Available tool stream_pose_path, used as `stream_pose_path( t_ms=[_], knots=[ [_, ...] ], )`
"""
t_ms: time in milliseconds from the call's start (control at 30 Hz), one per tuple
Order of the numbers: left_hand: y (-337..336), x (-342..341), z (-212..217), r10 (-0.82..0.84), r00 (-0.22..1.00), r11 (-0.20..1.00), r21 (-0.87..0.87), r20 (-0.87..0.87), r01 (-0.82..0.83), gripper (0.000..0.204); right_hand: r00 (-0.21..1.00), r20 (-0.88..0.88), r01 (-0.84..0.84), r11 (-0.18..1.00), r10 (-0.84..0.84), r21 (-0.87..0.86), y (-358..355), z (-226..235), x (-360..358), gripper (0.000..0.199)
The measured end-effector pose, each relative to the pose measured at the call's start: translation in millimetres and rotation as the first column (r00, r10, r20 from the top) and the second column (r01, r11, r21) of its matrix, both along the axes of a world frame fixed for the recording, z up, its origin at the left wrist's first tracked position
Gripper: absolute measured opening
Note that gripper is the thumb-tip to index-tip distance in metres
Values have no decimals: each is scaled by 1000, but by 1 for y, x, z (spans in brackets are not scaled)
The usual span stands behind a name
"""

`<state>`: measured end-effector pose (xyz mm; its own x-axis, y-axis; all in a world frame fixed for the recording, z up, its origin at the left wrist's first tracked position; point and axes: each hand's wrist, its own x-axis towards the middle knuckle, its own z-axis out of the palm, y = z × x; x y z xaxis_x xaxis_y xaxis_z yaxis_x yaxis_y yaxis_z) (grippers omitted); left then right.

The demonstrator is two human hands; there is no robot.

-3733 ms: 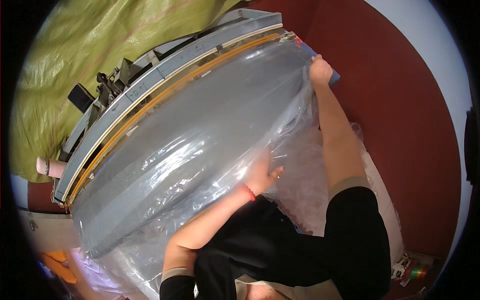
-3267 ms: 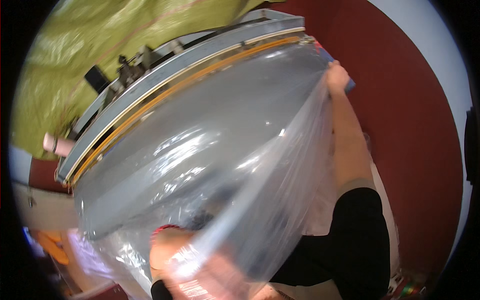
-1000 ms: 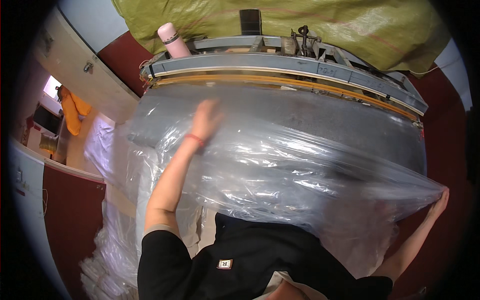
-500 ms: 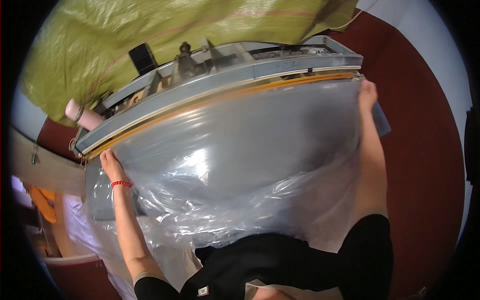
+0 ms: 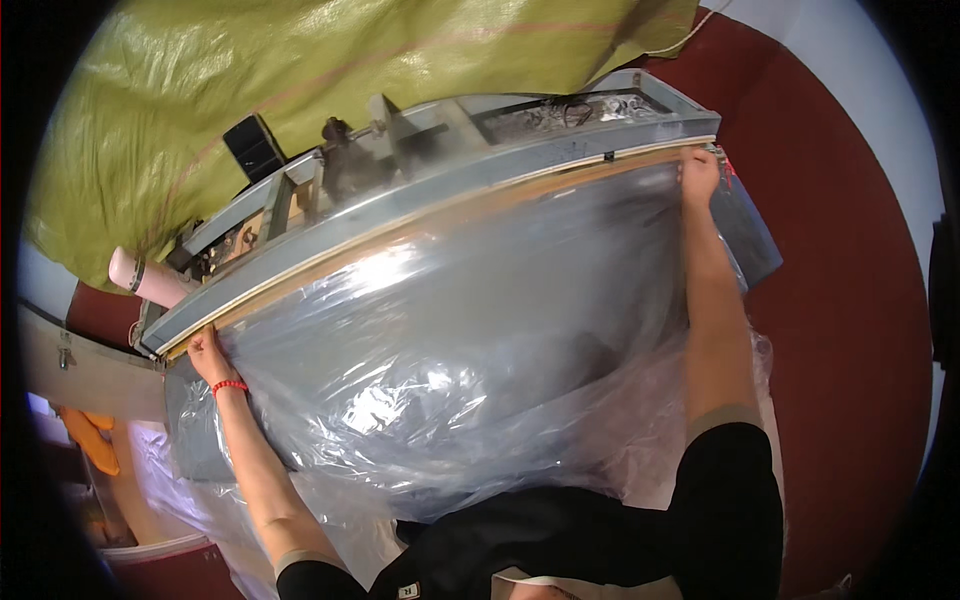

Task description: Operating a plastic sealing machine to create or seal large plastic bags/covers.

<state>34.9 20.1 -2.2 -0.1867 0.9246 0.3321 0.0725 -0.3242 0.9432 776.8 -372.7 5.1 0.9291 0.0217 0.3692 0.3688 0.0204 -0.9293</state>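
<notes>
A wide sheet of clear plastic film [image 5: 470,300] is spread in front of me, its far edge lying along the orange-brown strip [image 5: 560,182] of a long grey metal machine frame [image 5: 430,178]. Closed fingers of my left hand [image 5: 207,357] pinch the film at the strip's left end, with a red bead bracelet [image 5: 229,386] on that wrist. At the strip's right end my right hand [image 5: 699,177] is closed on the film's far right corner. Between the hands the film is fairly smooth; nearer my body it bunches into shiny wrinkles.
Behind the frame hangs a yellow-green woven tarp [image 5: 400,60]. A pink bottle [image 5: 150,277] leans at the frame's left end, and a black box-shaped object [image 5: 254,148] stands behind it. Dark red floor [image 5: 840,300] lies to the right. Orange items [image 5: 92,440] are at the left.
My right hand has shifted inward to the left along the strip. My left hand has moved slightly down and left in the picture. The film between them has shifted, and its wrinkles differ.
</notes>
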Motion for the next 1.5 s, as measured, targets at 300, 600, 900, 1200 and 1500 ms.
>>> stream_pose_path(
  t_ms=[300,600,900,1200,1500],
  knots=[
    [-20,21,20,-6,963,997,-72,270,27,6,993,-114,-4,975,-22,-224,-24,13,18,20],
    [-138,2,94,-327,940,943,88,94,319,7,459,751,-191,878,475,-438,108,116,-302,22],
    [-152,-110,63,-69,950,995,44,-304,86,20,530,-43,-808,490,847,-326,92,56,-344,20],
    [-301,-93,35,-168,449,929,11,-878,370,46,921,324,77,713,216,-697,-125,4,-91,22],
    [-382,-51,-36,-619,500,785,-475,-605,397,24,951,308,256,469,35,-845,-146,17,-85,29]
  ],
)
